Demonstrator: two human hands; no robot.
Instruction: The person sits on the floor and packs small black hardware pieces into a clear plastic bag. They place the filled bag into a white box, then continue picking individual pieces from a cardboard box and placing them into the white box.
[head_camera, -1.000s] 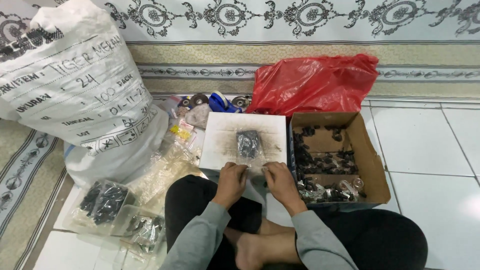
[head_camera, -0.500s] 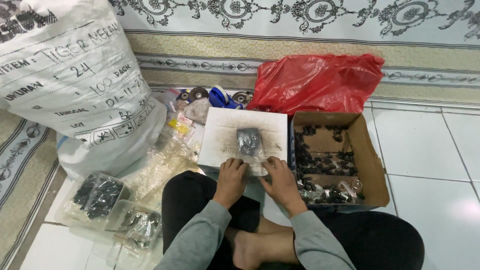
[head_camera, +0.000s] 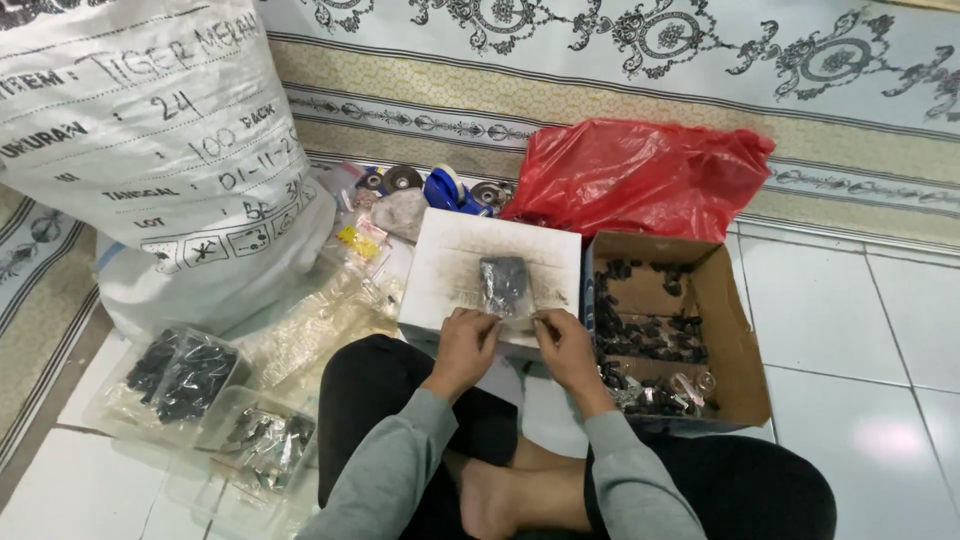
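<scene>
Person seated cross-legged on the tiled floor (head_camera: 850, 330), grey sleeves, both forearms running forward from 6 o'clock toward 12.

Left hand (head_camera: 465, 345): palm down, wrist slightly bent, fingers curled, thumb and forefinger reaching in toward 1 o'clock. Right hand (head_camera: 565, 345): mirrors it, fingers curled, thumb and forefinger reaching toward 11 o'clock. Hands near each other, not touching.

Between them: a small clear plastic bag (head_camera: 505, 285) with dark pieces inside. Lies flat on the white box (head_camera: 450, 265), which serves as the surface. Long axis runs 12 to 6; the near end at 6 o'clock sits at the fingertips, the far end points to 12.

Grip, left: thumb and forefinger pinched together on the bag's near left corner. Grip, right: same pinch on the near right corner. Other fingers folded, not on the bag as far as visible.

Around:
- Open cardboard box (head_camera: 735, 330) at 3 o'clock of the white box, just beside it, dark small parts inside.
- Red plastic bag (head_camera: 640, 180) at 1 o'clock, behind both boxes.
- Large white woven sack (head_camera: 150, 150) at 10 o'clock.
- Filled clear packets (head_camera: 180, 370) at 8 o'clock, beside the left knee.
</scene>
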